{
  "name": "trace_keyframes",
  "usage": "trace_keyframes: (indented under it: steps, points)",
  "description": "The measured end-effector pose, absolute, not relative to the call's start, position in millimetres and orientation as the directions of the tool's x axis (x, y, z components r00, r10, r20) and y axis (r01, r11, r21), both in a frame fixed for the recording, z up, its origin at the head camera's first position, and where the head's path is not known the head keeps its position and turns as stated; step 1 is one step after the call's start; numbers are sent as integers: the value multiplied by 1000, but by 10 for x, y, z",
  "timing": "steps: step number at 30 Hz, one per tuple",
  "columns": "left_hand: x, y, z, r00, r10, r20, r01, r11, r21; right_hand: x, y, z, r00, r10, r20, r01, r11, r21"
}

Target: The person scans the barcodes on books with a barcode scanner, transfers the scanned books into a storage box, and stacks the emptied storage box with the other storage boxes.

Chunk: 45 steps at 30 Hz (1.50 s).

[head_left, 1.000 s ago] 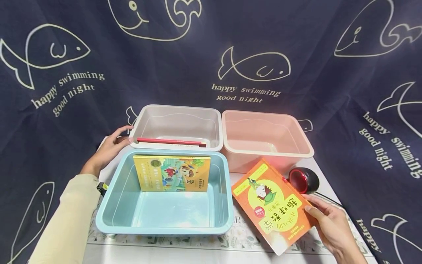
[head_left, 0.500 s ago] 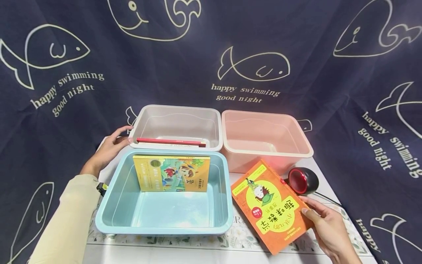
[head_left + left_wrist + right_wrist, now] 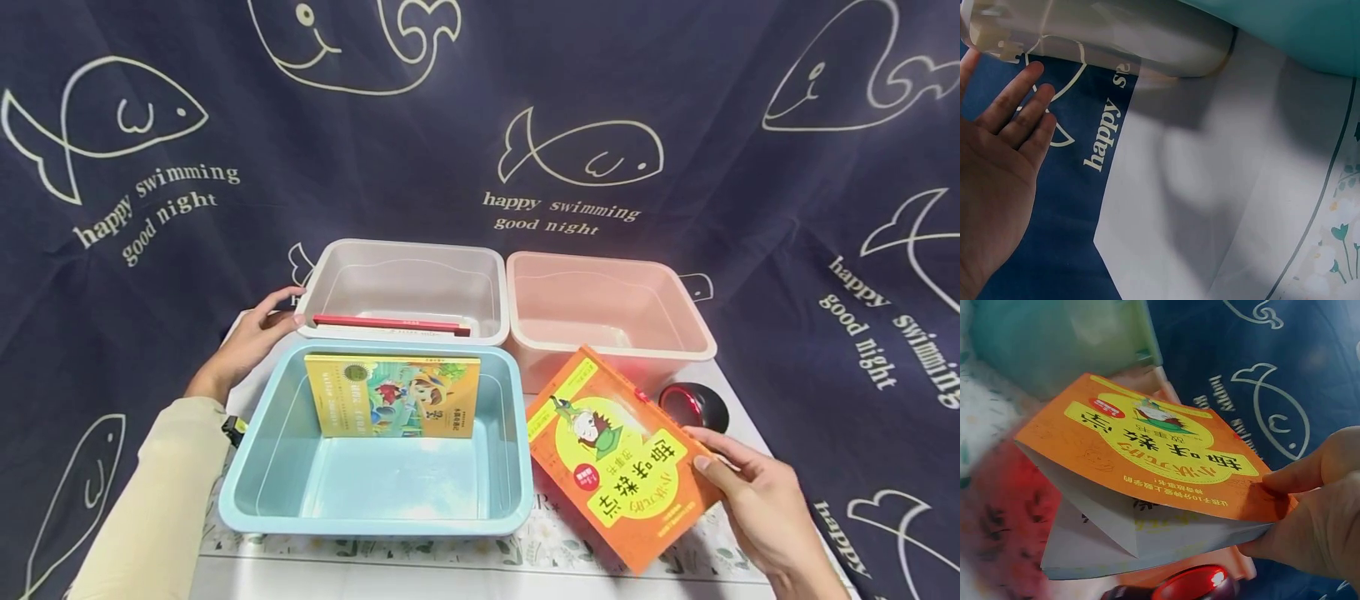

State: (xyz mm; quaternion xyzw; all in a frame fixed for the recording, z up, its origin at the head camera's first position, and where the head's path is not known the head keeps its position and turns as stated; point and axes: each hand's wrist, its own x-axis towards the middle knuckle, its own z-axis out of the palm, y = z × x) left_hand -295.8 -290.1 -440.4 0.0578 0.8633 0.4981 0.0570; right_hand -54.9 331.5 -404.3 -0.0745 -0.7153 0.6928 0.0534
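An orange children's book (image 3: 615,467) with a yellow title panel is pinched by my right hand (image 3: 757,500) at its right edge, thumb on the cover. In the right wrist view the book (image 3: 1141,450) gapes a little along its page edges. My left hand (image 3: 251,342) touches the left rim of a grey bin (image 3: 495,287) with its fingertips. The left wrist view shows the left hand (image 3: 1004,156) with fingers extended. A yellow picture book (image 3: 393,396) stands against the far wall of a blue bin (image 3: 375,523). Inside the grey bin lies a red-edged book (image 3: 390,323), seen edge-on.
A pink bin (image 3: 611,346) stands right of the grey one. A black device (image 3: 697,408) with a red-lit front sits right of the orange book, partly covered. A yellow and black object (image 3: 235,428) lies left of the blue bin. A fish-patterned dark cloth (image 3: 420,167) hangs behind.
The orange book has tilted and its upper corner has risen slightly toward the pink bin, covering more of the black device. My left hand stays at the grey bin.
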Motion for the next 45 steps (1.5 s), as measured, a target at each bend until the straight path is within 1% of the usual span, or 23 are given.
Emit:
trace_keyframes:
  steps: [7, 10, 16, 19, 23, 26, 28, 31, 35, 38, 41, 45]
  points:
    - [-2953, -2885, -4396, -986, 154, -56, 28, 496, 868, -698, 3402, -3744, -988, 85, 127, -130, -35, -991]
    - [-2949, -2885, -4396, -987, 150, -55, 27, 497, 867, -774, 3434, -3587, -982, 54, 183, -184, -19, -983]
    - [-2943, -2888, -4382, -989, 142, -42, 36, 502, 864, -934, 3438, -3257, -978, 25, 208, -203, 140, -969]
    - [-2951, -2887, -4384, -989, 143, -42, 36, 501, 865, -1030, 3425, -3113, -973, -9, 232, -231, 138, -963]
    - [-2957, -2879, -4390, -989, 143, -46, 31, 493, 869, -1166, 3379, -2951, -962, -28, 273, -274, 93, -957]
    - [-2961, -2879, -4394, -988, 145, -47, 30, 486, 873, -1274, 3331, -2851, -958, -31, 285, -286, 75, -955]
    - [-2962, -2883, -4394, -987, 152, -42, 37, 484, 874, -1353, 3289, -2786, -959, -37, 281, -284, 89, -955]
    - [-2971, -2894, -4392, -988, 151, -38, 40, 481, 876, -1481, 3204, -2692, -960, -39, 278, -281, 132, -951]
    - [-2974, -2903, -4387, -988, 150, -31, 44, 473, 880, -1668, 3037, -2583, -962, -9, 272, -266, 246, -932]
    - [-2967, -2904, -4385, -988, 152, -33, 43, 472, 881, -1821, 2892, -2533, -960, 15, 281, -264, 303, -916]
    - [-2959, -2904, -4393, -988, 150, -40, 37, 475, 879, -1972, 2749, -2506, -956, 10, 293, -279, 276, -920]
    - [-2962, -2906, -4410, -987, 153, -44, 33, 469, 883, -2158, 2567, -2477, -961, -12, 275, -274, 160, -948]
